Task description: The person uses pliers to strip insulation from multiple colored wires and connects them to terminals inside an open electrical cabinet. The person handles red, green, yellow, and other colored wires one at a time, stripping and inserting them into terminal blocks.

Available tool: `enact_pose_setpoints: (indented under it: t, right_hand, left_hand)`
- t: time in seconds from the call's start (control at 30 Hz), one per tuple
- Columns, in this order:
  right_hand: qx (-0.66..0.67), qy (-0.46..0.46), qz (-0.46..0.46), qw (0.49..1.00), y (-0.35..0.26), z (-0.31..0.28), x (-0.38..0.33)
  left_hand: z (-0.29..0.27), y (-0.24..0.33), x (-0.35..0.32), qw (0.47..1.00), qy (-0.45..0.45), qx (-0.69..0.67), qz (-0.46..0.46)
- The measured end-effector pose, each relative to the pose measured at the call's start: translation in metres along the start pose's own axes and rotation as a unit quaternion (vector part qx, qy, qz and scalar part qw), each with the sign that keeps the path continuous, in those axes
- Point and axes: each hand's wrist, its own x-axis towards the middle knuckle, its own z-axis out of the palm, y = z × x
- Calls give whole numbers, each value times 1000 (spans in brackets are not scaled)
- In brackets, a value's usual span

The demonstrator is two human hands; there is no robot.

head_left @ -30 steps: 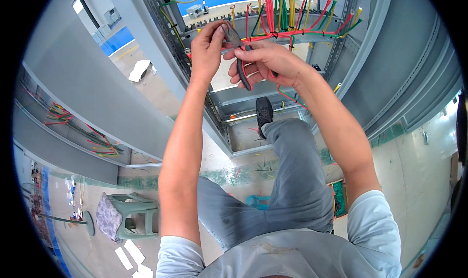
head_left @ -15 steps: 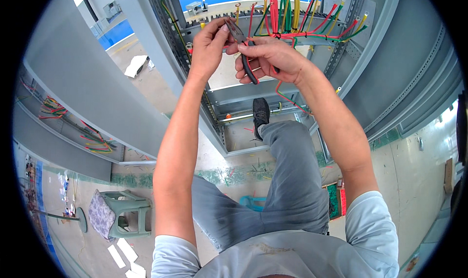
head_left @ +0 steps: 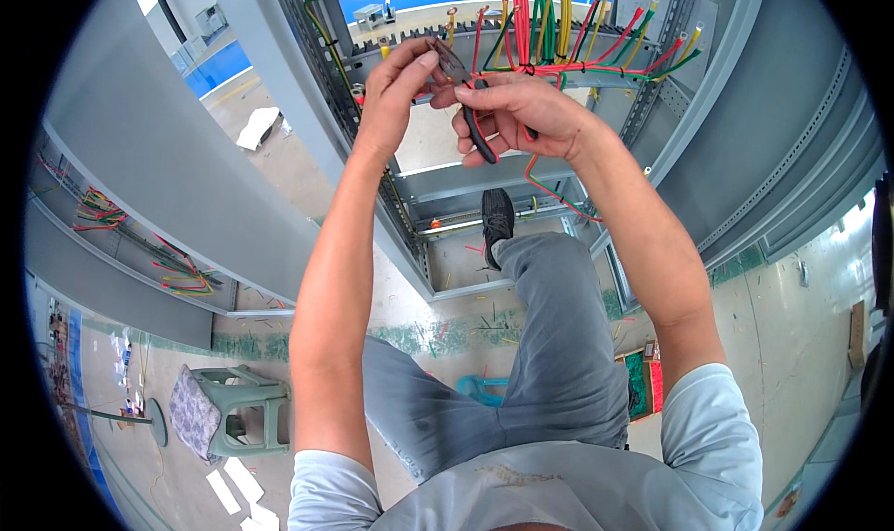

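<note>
My right hand (head_left: 521,112) grips black-handled cutting pliers (head_left: 466,98), jaws pointing up-left toward a red wire (head_left: 477,42). My left hand (head_left: 396,88) pinches at the pliers' jaws, fingertips on the wire end there. Both hands are raised in front of an open grey electrical cabinet (head_left: 745,130), where a bundle of red, green and yellow wires (head_left: 549,28) hangs from the top rail. A loose red wire (head_left: 549,191) loops below my right wrist.
My foot in a black shoe (head_left: 496,219) rests on the cabinet's lower ledge. A green plastic stool (head_left: 233,410) stands on the floor at lower left. Wire scraps litter the floor. Another open panel with coloured wires (head_left: 121,233) is at left.
Both hands have stayed together at the wire bundle. The view has shifted a little, so the hands sit slightly higher in the picture.
</note>
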Motion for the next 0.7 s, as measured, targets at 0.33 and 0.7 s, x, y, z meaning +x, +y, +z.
enact_pose_setpoints:
  t: [0.33, 0.7]
  right_hand:
    - [35, -20, 45, 998, 7, -2, 9]
    - [-707, 344, -184, 590, -2, -5, 12]
  left_hand:
    - [-5, -2, 0, 999, -47, 17, -21]
    - [2, -13, 12, 996, -30, 83, 28]
